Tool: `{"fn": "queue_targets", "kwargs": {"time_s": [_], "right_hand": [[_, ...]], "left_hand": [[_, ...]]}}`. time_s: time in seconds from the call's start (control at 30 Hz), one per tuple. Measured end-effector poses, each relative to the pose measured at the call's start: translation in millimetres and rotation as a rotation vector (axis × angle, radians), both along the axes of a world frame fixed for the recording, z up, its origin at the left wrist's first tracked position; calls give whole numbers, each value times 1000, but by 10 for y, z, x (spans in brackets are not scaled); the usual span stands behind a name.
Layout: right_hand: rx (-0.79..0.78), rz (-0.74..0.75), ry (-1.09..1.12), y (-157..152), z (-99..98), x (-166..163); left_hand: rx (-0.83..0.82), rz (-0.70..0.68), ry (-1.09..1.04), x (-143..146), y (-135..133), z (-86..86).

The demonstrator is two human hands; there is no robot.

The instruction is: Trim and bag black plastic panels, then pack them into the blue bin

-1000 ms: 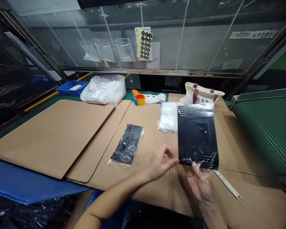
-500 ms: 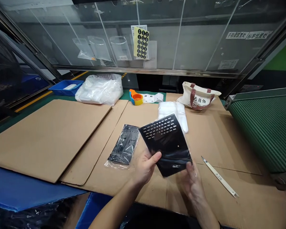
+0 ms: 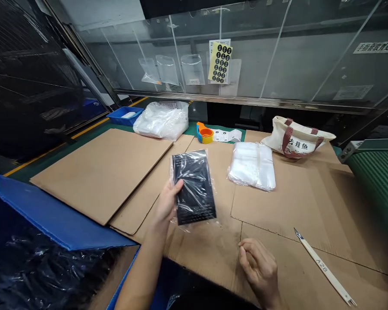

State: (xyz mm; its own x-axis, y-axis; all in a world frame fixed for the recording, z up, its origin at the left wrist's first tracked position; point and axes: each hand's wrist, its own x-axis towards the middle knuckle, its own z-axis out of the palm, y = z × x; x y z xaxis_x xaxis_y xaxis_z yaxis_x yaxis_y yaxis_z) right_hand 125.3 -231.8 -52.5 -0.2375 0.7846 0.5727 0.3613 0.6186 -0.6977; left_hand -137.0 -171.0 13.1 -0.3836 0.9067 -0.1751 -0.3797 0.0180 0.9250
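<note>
The left hand (image 3: 166, 205) grips a plastic-wrapped black panel (image 3: 194, 188) over the cardboard (image 3: 207, 258), while the right hand (image 3: 259, 268) lies empty, loosely curled, near a knife (image 3: 321, 267)

A tall transparent acrylic partition (image 3: 287, 51) in a steel frame is being seen along the far side, a green ribbed conveyor belt (image 3: 380, 185) is being shown at right, and 1 narrow yellow floor stripe (image 3: 87, 129) is being glimpsed at left.

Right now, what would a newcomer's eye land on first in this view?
The black perforated panel in clear film comes first, held by the left hand just above the cardboard sheets at centre. To its right lies a stack of clear plastic bags, and at lower right a white-handled knife marked A28.
</note>
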Motion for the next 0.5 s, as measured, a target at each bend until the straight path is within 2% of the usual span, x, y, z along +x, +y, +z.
{"fn": "queue_targets", "kwargs": {"time_s": [0.03,0.13,0.27,0.37,0.5], "right_hand": [[-23,7,3,-13,-10,-6],[-127,-6,14,-35,-37,9],[-249,-14,23,-48,-66,73],[-268,-10,21,-66,-99,128],[-299,-24,22,-82,-147,174]], "left_hand": [[-9,-6,70,-151,41,0],[-121,-150,276,-503,168,-57],[-243,-270,427,-674,319,-266],[-304,-225,626,-662,383,-434],[-341,-38,965,-511,349,-517]]}}
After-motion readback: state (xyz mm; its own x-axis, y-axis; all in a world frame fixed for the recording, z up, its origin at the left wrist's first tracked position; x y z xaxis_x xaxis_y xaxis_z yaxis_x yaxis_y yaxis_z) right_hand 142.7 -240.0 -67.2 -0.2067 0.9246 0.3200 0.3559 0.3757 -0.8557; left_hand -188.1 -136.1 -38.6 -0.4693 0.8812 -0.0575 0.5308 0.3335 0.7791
